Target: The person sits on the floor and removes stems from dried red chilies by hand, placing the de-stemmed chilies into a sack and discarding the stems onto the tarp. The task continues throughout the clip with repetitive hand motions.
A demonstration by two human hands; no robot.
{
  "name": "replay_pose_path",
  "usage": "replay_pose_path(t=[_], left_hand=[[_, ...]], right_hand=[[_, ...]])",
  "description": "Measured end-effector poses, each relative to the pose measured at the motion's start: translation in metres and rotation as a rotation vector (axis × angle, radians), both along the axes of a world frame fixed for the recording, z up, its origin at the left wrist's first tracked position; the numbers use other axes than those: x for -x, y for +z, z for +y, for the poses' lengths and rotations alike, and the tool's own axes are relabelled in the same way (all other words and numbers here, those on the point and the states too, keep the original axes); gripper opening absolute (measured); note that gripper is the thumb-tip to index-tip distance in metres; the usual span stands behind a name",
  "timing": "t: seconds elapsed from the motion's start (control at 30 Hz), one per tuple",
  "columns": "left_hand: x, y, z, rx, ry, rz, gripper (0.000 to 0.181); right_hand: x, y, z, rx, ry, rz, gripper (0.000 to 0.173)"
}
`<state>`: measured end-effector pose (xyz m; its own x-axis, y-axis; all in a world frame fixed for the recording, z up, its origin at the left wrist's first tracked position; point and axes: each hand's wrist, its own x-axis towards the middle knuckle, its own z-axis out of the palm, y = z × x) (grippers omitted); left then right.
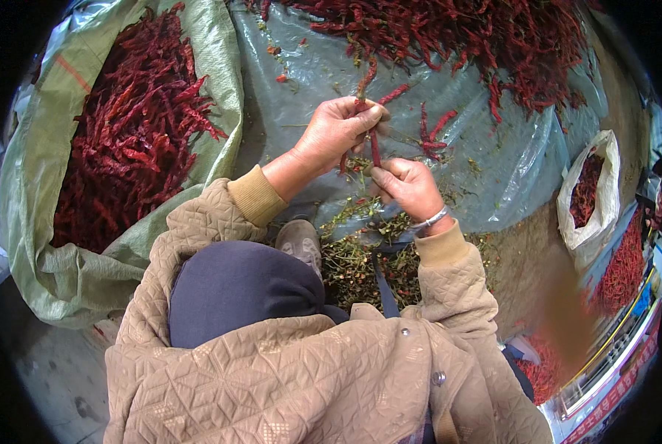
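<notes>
My left hand (339, 127) holds several dried red chili peppers, one sticking up above the fingers and another pointing to the right. A long red chili (374, 147) hangs down from it. My right hand (414, 186), with a metal bracelet at the wrist, pinches this chili's lower end between thumb and fingertips. To the right of my hands a few loose chilies (433, 133) lie on the plastic sheet (525, 172). Below them, chili stems and leafy scraps (347, 272) are spread on the ground, partly covered by my right forearm and jacket.
At the left a large pale green woven sack (220, 111) gapes around many dried chilies (142, 144). A big chili heap (453, 28) covers the far side of the sheet. A smaller white sack (614, 183) with chilies stands at the right. My shoe (300, 241) is near the scraps.
</notes>
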<state>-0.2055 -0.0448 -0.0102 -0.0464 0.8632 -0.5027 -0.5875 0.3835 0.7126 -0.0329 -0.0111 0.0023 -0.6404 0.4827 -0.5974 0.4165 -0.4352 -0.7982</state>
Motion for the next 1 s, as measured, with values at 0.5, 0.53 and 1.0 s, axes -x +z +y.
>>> replay_pose_path(t=[0.5,0.53,1.0], left_hand=[[0.003,0.003,-0.015,-0.011,-0.228,0.32,0.023],[0.002,-0.001,-0.015,-0.067,-0.239,0.382,0.025],[-0.019,0.012,-0.04,-0.809,-0.624,0.415,0.009]], right_hand=[[0.045,-0.004,0.031,-0.196,-0.327,0.251,0.009],[0.047,0.0,0.026,-0.202,-0.384,0.277,0.01],[0.013,-0.023,0.017,0.346,0.328,0.083,0.012]])
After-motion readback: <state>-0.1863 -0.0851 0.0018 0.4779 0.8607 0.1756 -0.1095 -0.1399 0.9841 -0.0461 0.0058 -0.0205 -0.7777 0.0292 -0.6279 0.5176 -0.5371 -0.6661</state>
